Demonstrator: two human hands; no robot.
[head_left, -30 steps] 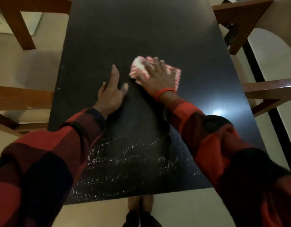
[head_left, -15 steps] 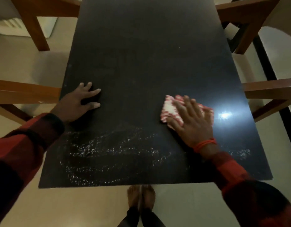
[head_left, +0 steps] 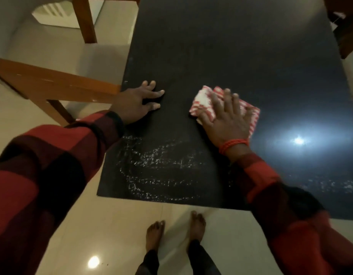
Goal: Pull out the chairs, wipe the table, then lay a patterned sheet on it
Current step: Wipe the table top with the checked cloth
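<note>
Right hand (head_left: 228,118): flat, palm down on the cloth (head_left: 206,103), pressing it onto the table (head_left: 221,46); the fingers (head_left: 227,96) are spread and point away from the person, and nothing is pinched between them.
Cloth: red-and-white patterned, folded into a small pad, lying on the dark top under the right palm; it shows past the fingertips and on both sides of the fingers, with a whiter bunched part beyond the thumb side.
Wrist band (head_left: 232,144): red cord wound round the right wrist, just behind the hand, above the red-and-black checked sleeve (head_left: 280,195).
Left hand (head_left: 136,103): flat on the table near its left edge, fingers (head_left: 158,93) spread and pointing toward the cloth, holding nothing; it lies well apart from the cloth.
Table: black, glossy, rectangular; a bright lamp glare (head_left: 298,140) sits to the right of the right wrist.
Smears (head_left: 157,169): whitish streaky marks on the top, on the near side of both hands, between the wrists and the near table edge; more faint marks lie near the right forearm.
Chair (head_left: 58,84): brown wood, on the left side; its rail ends right at the left wrist by the table edge. I cannot tell whether it touches the table.
Second chair (head_left: 86,20): a wooden leg stands farther away on the left, beyond the left fingertips.
Feet (head_left: 196,225): bare, on the pale tiled floor (head_left: 112,225) just before the near table edge.
</note>
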